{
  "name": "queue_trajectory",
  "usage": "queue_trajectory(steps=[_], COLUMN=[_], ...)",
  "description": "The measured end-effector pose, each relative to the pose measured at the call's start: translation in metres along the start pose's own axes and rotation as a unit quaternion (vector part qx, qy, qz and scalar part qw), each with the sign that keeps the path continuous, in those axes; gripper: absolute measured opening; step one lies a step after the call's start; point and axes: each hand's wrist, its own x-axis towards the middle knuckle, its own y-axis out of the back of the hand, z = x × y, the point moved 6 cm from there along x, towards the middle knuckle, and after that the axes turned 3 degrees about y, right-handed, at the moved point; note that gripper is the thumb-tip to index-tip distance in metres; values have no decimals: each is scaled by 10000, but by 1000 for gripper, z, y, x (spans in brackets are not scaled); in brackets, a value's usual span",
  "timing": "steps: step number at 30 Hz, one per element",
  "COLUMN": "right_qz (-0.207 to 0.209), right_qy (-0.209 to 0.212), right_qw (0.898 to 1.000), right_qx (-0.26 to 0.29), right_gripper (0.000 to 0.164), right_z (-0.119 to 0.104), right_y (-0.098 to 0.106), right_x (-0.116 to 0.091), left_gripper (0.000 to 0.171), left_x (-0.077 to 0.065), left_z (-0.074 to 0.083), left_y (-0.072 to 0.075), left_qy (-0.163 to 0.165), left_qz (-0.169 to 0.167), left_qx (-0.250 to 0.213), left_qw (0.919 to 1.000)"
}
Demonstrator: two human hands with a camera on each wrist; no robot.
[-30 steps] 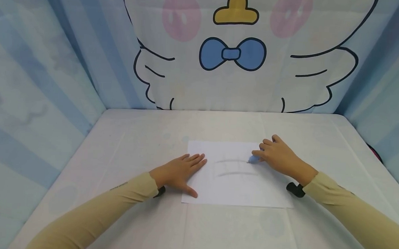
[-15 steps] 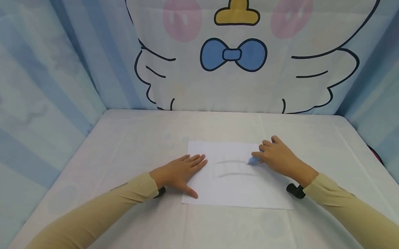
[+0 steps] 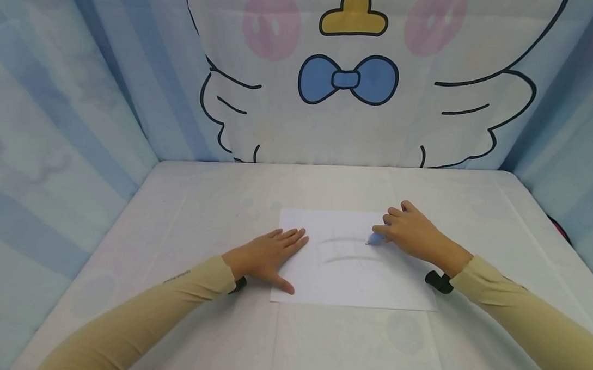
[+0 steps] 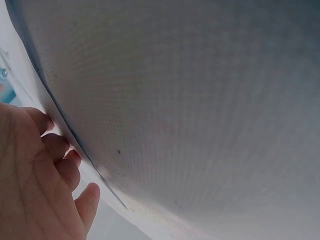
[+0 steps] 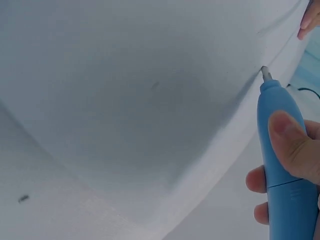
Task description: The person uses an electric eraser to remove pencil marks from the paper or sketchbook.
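A white sheet of paper [image 3: 352, 287] lies on the table, marked with two faint, smudged grey lines [image 3: 346, 239]. My left hand [image 3: 268, 257] rests on the paper's left side, fingers straight and spread. At the upper right of the sheet, my right hand [image 3: 413, 234] grips a light blue electric eraser [image 3: 376, 238], held at a slant. In the right wrist view, the thumb presses along the eraser's body [image 5: 291, 210] with other fingers round the far side. Its small grey-white tip [image 5: 266, 74] meets the paper near the right end of the upper line.
A white patterned cloth covers the table [image 3: 217, 198]. Behind it hangs a curtain [image 3: 347, 132] printed with a blue bow tie, with blue striped curtains at both sides. Black wrist cameras [image 3: 439, 282] sit under the wrists, close above the table.
The eraser's tip has shifted very slightly left and toward the person. My left hand stays in place on the paper.
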Motion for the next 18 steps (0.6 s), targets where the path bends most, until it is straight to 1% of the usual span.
queue_trajectory(steps=[6,12,18], right_qz=[32,49,16], right_qy=[-16,-35,44], right_qw=[10000,10000,10000], right_qx=[5,2,-27], right_gripper=[27,27,28], right_z=[1,1,-1], right_y=[-2,-2,-1], right_x=[-3,-3,0], left_gripper=[113,113,113], left_x=[-1,-1,-1], left_z=[2,4,4], left_y=[1,1,3], left_qy=[7,14,34], left_qz=[-43,-8,-2], left_qx=[-59,-16,-39], left_qw=[10000,10000,10000])
